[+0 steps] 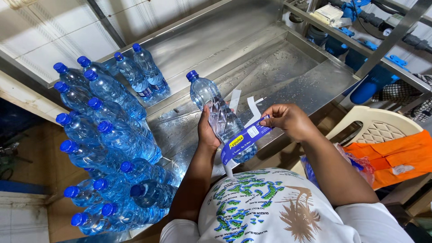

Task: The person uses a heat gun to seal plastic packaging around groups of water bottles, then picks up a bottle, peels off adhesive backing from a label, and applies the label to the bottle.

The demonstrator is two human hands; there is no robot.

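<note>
The left hand (208, 131) is wrapped around the middle of a clear plastic water bottle (217, 112) with a blue cap, fingers curled behind it and thumb along the near side, holding it tilted with the cap pointing up and away to the left. The bottle is lifted just above the near edge of a wet stainless steel table (288, 85). The left forearm rises steeply from the bottom of the view, close to the body.

Far left, a crowd of unlabelled blue-capped bottles (105, 139) lies in rows along the table's left side. Two already labelled bottles (141, 74) lie apart near the back.

A blue label strip (245, 139) runs diagonally from the lower part of the held bottle up to the right hand (288, 120). That hand pinches the strip's upper end between thumb and fingertips, wrist bent, knuckles upward, the forearm coming in from the lower right. White backing strips (252, 108) lie on the table just behind the hands.

Further right stand a cream plastic chair (382, 123) with orange cloth (396, 155) beside it.
</note>
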